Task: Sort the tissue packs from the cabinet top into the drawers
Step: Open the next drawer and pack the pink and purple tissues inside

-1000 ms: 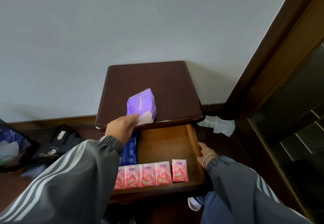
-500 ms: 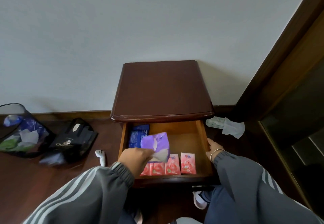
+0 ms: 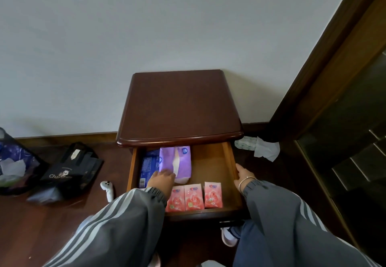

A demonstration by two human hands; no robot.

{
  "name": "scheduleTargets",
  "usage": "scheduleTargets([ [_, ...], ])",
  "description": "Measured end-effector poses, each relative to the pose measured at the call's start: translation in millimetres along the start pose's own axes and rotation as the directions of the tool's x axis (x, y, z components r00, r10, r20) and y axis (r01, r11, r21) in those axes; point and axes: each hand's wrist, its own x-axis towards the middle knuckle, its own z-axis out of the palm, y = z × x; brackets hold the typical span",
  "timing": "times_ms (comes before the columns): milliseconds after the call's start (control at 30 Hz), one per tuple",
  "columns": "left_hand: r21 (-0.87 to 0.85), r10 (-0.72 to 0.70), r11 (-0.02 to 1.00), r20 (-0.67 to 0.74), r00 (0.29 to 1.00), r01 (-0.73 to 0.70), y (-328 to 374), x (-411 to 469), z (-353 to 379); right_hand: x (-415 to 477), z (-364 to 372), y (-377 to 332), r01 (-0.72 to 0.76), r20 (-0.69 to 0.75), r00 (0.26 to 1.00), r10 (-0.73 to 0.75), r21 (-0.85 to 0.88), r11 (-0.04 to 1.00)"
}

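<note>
A purple tissue pack [image 3: 177,161] lies in the open top drawer [image 3: 228,160] of the dark wooden cabinet [image 3: 179,108], next to a blue pack [image 3: 148,165] at the drawer's left. My left hand [image 3: 161,181] rests on the purple pack's near end, fingers on it. Small pink tissue packs [image 3: 193,197] stand in a row along the drawer's front. My right hand [image 3: 242,176] grips the drawer's right side wall. The cabinet top is bare.
A crumpled white tissue [image 3: 259,148] lies on the floor right of the cabinet. On the left floor are a black bag [image 3: 71,170], a white controller [image 3: 107,189] and a dark bin [image 3: 14,162]. A dark door frame [image 3: 334,57] stands at right.
My left hand carried the purple pack from the cabinet top down into the drawer and set it beside the blue pack. My right hand stayed on the drawer's side.
</note>
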Motion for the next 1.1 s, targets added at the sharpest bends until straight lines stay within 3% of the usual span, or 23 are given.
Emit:
scheduleTargets([
  [100, -0.092, 0.003, 0.996, -0.129, 0.992, -0.015, 14.3, -3.6, -0.9, 1.4, 0.3, 2.4, -0.001, 0.008, 1.000, 0.001, 0.009, 1.000],
  [200, -0.257, 0.158, 0.941, -0.244, 0.957, -0.221, 46.2, -4.9, -8.2, 2.5, 2.0, 4.7, 0.007, 0.010, 1.000, -0.007, 0.060, 0.998],
  [333, -0.189, 0.367, 0.901, -0.143, 0.919, -0.390, 89.6, 4.4, -9.9, 2.0, 0.1, 9.5, 0.038, 0.029, 0.999, -0.043, 0.151, 0.988],
  [467, -0.039, 0.417, 0.908, -0.010, 0.909, -0.417, 100.8, 11.2, 3.1, -0.3, -1.2, 13.0, 0.074, 0.042, 0.996, -0.082, 0.161, 0.984],
  [633, 0.067, 0.408, 0.910, 0.022, 0.913, -0.409, 95.7, 11.2, 7.4, -0.6, -3.3, 12.8, 0.102, 0.036, 0.994, -0.105, 0.074, 0.992],
  [867, 0.035, 0.387, 0.920, 0.054, 0.920, -0.389, 91.3, 8.5, 10.5, 0.6, -1.9, 15.2, 0.088, 0.038, 0.995, -0.095, 0.144, 0.986],
  [1100, -0.055, 0.418, 0.906, -0.028, 0.908, -0.419, 85.0, 6.8, 3.5, -8.9, -8.9, 15.1, 0.124, 0.066, 0.988, -0.138, 0.191, 0.974],
])
